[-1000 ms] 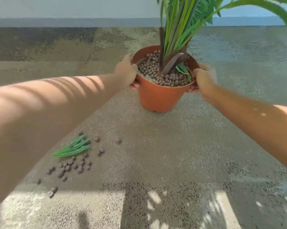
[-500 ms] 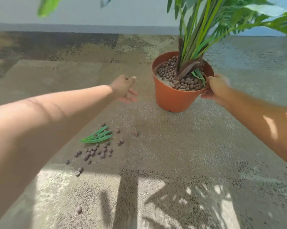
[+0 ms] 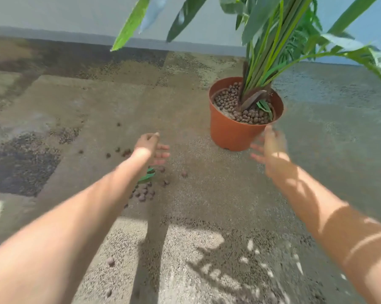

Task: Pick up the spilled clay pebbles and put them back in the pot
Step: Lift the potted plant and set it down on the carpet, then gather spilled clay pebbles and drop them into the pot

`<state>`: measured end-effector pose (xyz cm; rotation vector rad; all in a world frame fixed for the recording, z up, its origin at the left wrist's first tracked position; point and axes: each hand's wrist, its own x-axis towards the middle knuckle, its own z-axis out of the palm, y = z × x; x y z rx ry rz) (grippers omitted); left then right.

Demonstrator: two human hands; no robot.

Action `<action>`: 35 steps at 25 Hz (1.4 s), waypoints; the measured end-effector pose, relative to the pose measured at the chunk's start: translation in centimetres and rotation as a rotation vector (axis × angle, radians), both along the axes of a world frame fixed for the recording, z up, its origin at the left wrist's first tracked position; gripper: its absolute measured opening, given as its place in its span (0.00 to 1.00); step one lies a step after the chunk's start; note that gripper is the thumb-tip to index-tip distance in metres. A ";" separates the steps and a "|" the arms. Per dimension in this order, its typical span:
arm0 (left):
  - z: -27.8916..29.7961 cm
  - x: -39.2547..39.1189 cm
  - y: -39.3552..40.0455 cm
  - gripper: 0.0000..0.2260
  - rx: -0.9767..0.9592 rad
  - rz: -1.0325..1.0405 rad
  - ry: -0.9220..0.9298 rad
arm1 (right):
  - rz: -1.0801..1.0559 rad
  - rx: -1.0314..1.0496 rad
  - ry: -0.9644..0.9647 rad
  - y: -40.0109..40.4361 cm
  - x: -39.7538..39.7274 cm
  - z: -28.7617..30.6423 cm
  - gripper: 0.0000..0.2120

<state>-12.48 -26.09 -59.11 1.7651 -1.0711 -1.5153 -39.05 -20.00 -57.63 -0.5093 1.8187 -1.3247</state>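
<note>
While both hands hung above the floor and neither had hold of anything, the scene read from left to right as follows.

Scattered pebbles: single clay pebbles point(image 3: 118, 124) lay well apart on the speckled floor point(image 3: 207, 194) at the far left, with a few more near the bottom edge.

Left hand: the left hand point(image 3: 150, 148) hovered over the spill, fingers loosely spread and empty, apart from the floor.

Main spill: the densest cluster of pebbles point(image 3: 143, 193) lay just below that hand, partly hidden by the forearm, beside a fallen green leaf point(image 3: 147, 175).

Handling, as judged: the pebbles looked small, round, hard and light, and likely to roll; a pinch would suit single ones, while a cupped scoop would suit the cluster. The rough floor probably limited rolling.

Pot: the terracotta-coloured pot point(image 3: 231, 132) stood upright on the floor to the right, already near full of pebbles around the plant stems point(image 3: 262, 71); its open rim on the left side offered the clearest way in.

Right hand: the right hand point(image 3: 270, 148) was blurred, open-fingered and empty, just beside the pot's lower right wall; contact could not be confirmed.

Risk, as judged: a loose handful could shed pebbles on the way across.
</note>
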 end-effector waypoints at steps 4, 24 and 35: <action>-0.8 4.8 3.0 0.15 -0.208 0.071 -0.069 | 0.286 0.126 0.315 5.0 4.7 -4.1 0.25; -2.7 9.5 9.7 0.17 -0.298 -0.655 -1.095 | 1.463 -0.289 0.972 19.9 19.6 -8.3 0.16; 0.0 8.9 9.4 0.21 0.838 -1.304 -0.967 | 1.566 -0.397 1.044 20.6 19.1 -7.9 0.15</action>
